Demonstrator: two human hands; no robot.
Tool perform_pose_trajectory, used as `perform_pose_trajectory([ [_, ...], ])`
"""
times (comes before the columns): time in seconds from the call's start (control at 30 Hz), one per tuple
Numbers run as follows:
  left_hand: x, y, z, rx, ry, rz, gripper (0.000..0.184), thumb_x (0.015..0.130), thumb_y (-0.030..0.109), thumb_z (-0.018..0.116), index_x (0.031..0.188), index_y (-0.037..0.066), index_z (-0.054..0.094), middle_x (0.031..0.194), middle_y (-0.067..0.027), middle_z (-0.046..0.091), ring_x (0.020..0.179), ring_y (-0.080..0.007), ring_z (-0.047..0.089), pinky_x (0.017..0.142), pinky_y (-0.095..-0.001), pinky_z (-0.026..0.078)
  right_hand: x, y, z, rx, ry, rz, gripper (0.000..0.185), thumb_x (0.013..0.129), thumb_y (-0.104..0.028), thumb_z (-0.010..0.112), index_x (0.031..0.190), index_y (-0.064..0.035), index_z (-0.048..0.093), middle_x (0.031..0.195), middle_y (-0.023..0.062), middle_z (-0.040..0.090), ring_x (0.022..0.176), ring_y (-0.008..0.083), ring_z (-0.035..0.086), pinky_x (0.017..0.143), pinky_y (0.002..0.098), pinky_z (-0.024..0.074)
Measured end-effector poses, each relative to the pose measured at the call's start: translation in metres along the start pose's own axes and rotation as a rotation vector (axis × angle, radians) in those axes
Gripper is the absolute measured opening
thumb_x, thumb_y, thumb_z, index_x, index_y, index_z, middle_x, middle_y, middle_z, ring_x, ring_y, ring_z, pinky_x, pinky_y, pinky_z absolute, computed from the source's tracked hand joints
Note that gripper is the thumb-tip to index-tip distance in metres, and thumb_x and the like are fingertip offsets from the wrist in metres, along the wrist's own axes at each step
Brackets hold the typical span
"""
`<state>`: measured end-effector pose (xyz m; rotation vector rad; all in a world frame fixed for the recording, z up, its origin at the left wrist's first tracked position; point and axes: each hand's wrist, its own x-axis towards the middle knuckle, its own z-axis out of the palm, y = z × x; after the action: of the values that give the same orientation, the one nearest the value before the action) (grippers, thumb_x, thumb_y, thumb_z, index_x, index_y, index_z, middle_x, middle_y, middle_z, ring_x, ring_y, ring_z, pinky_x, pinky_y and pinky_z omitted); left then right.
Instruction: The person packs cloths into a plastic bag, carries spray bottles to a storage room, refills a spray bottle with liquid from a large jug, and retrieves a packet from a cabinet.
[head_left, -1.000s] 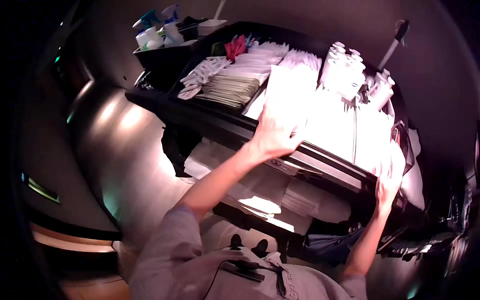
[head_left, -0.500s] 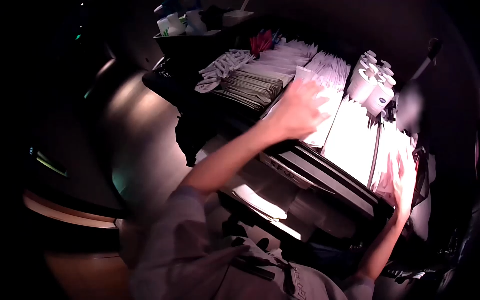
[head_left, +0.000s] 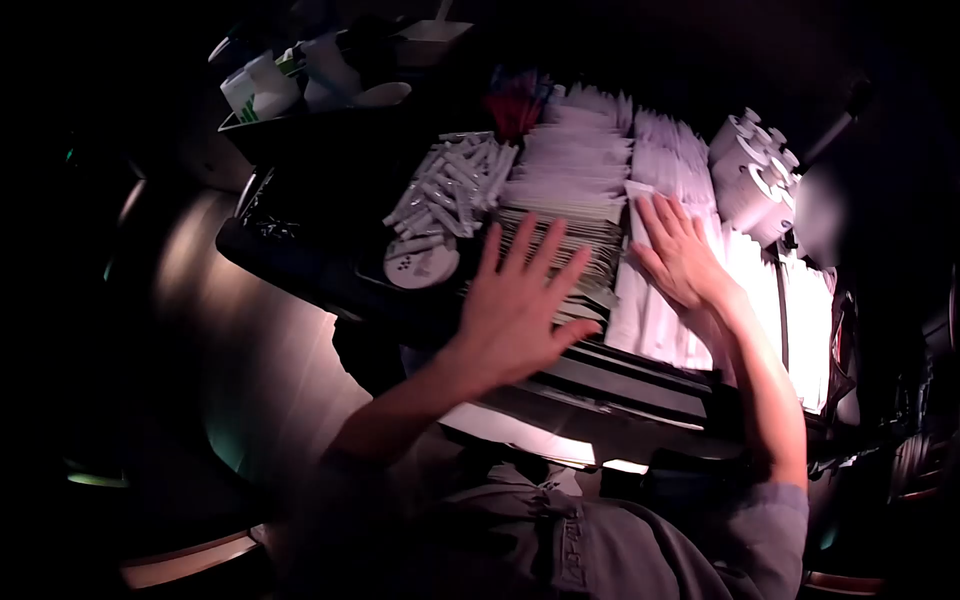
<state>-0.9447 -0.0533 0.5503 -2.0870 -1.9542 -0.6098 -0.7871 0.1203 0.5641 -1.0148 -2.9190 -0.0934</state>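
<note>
My left hand (head_left: 515,310) has its fingers spread over a row of thin brownish packets (head_left: 592,245) standing on edge. It holds nothing; whether the fingertips touch the packets I cannot tell. My right hand (head_left: 685,255) lies open, palm down, on a row of white packets (head_left: 650,325). Behind the brownish packets is a row of white paper-like packets (head_left: 575,150). To the left is a heap of small white tube-like sticks (head_left: 455,185), with a round white piece with dark dots (head_left: 422,265) in front of it.
White paper rolls (head_left: 755,180) stand at the back right. More brightly lit packets (head_left: 805,320) fill the right side. A dark bin with white bottles (head_left: 262,90) sits at the back left. Red items (head_left: 515,108) are at the back. The cart's dark front edge (head_left: 630,385) runs near my body.
My left hand has moved left from the white packets to the brownish ones. My right hand has moved left from the far-right packets to the white row. The view has turned left.
</note>
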Motion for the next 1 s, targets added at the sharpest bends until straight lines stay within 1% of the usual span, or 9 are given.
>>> perform_pose_trajectory([
  [0.23, -0.004, -0.005, 0.002, -0.177, 0.037, -0.022, 0.061, 0.074, 0.049, 0.05, 0.122, 0.013, 0.041, 0.13, -0.0154, 0.029, 0.123, -0.0336, 0.02, 0.098, -0.0516, 0.013, -0.011, -0.022, 0.0, 0.125, 0.096, 0.194, 0.059, 0.076, -0.022, 0.041, 0.129, -0.0058, 0.021, 0.132, 0.0158, 0.025, 0.124, 0.0375, 0.017, 0.098, 0.0473, 0.0235],
  [0.3, 0.0, -0.002, -0.002, -0.157, 0.023, -0.008, 0.06, 0.073, 0.047, 0.052, 0.122, 0.013, 0.041, 0.13, -0.0154, 0.029, 0.122, -0.0332, 0.021, 0.098, -0.0511, 0.013, -0.012, -0.019, 0.011, -0.053, 0.093, 0.199, 0.06, 0.076, -0.024, 0.039, 0.13, -0.0057, 0.02, 0.131, 0.0199, 0.025, 0.122, 0.0419, 0.017, 0.098, 0.0456, 0.0233],
  [0.33, 0.0, -0.003, -0.004, -0.166, 0.016, 0.0, 0.06, 0.073, 0.045, 0.053, 0.122, 0.012, 0.041, 0.13, -0.0152, 0.028, 0.122, -0.0331, 0.021, 0.098, -0.051, 0.013, -0.012, -0.028, 0.005, -0.026, 0.078, 0.244, 0.06, 0.076, -0.025, 0.039, 0.129, -0.0055, 0.021, 0.131, 0.0214, 0.024, 0.122, 0.0429, 0.017, 0.097, 0.0512, 0.0222],
  [0.37, 0.0, -0.003, -0.005, -0.163, 0.013, 0.001, 0.06, 0.073, 0.044, 0.054, 0.121, 0.012, 0.041, 0.131, -0.015, 0.028, 0.122, -0.033, 0.021, 0.098, -0.0508, 0.012, -0.01, -0.027, 0.014, -0.024, 0.135, 0.231, 0.06, 0.076, -0.025, 0.04, 0.129, -0.0052, 0.022, 0.132, 0.0216, 0.023, 0.122, 0.0429, 0.018, 0.091, 0.0602, 0.0225],
  [0.43, 0.0, -0.003, -0.004, -0.156, 0.042, 0.021, 0.058, 0.071, 0.045, 0.054, 0.117, 0.011, 0.046, 0.126, -0.017, 0.033, 0.119, -0.0354, 0.025, 0.098, -0.052, 0.013, -0.011, -0.041, 0.008, -0.099, 0.071, 0.347, 0.062, 0.075, -0.023, 0.043, 0.131, -0.011, 0.019, 0.134, 0.0165, 0.019, 0.124, 0.0387, 0.015, 0.088, 0.0613, 0.026],
  [0.67, 0.002, 0.0, -0.008, -0.12, -0.008, 0.029, 0.057, 0.072, 0.043, 0.054, 0.117, 0.009, 0.045, 0.127, -0.0177, 0.032, 0.119, -0.0358, 0.024, 0.096, -0.0532, 0.013, -0.017, -0.041, -0.005, -0.106, 0.041, 0.201, 0.055, 0.075, -0.024, 0.047, 0.125, -0.0068, 0.03, 0.132, 0.0176, 0.024, 0.122, 0.0394, 0.021, 0.086, 0.0602, 0.0294],
  [0.77, 0.003, 0.002, -0.01, -0.102, -0.033, 0.034, 0.057, 0.072, 0.043, 0.054, 0.117, 0.009, 0.045, 0.127, -0.0177, 0.032, 0.119, -0.0359, 0.024, 0.096, -0.0535, 0.012, 0.003, -0.034, -0.017, -0.008, 0.08, 0.285, 0.054, 0.074, -0.021, 0.049, 0.123, -0.0076, 0.033, 0.13, 0.0165, 0.028, 0.121, 0.0378, 0.023, 0.086, 0.0596, 0.029],
  [0.83, 0.004, 0.004, -0.01, -0.098, -0.061, 0.032, 0.057, 0.072, 0.043, 0.054, 0.117, 0.009, 0.045, 0.127, -0.0176, 0.031, 0.119, -0.036, 0.024, 0.096, -0.054, 0.012, 0.019, -0.02, 0.007, -0.212, 0.255, 0.084, 0.055, 0.071, -0.017, 0.05, 0.123, -0.008, 0.034, 0.128, 0.0166, 0.03, 0.121, 0.0354, 0.024, 0.086, 0.0595, 0.0284],
  [1.0, 0.003, 0.001, -0.008, -0.093, -0.071, 0.038, 0.058, 0.072, 0.043, 0.053, 0.118, 0.01, 0.044, 0.128, -0.0171, 0.03, 0.12, -0.0359, 0.024, 0.096, -0.0548, 0.012, 0.018, -0.031, 0.023, -0.236, 0.163, 0.283, 0.06, 0.069, -0.018, 0.052, 0.122, -0.0003, 0.032, 0.129, 0.0221, 0.027, 0.121, 0.0358, 0.024, 0.086, 0.0635, 0.023],
])
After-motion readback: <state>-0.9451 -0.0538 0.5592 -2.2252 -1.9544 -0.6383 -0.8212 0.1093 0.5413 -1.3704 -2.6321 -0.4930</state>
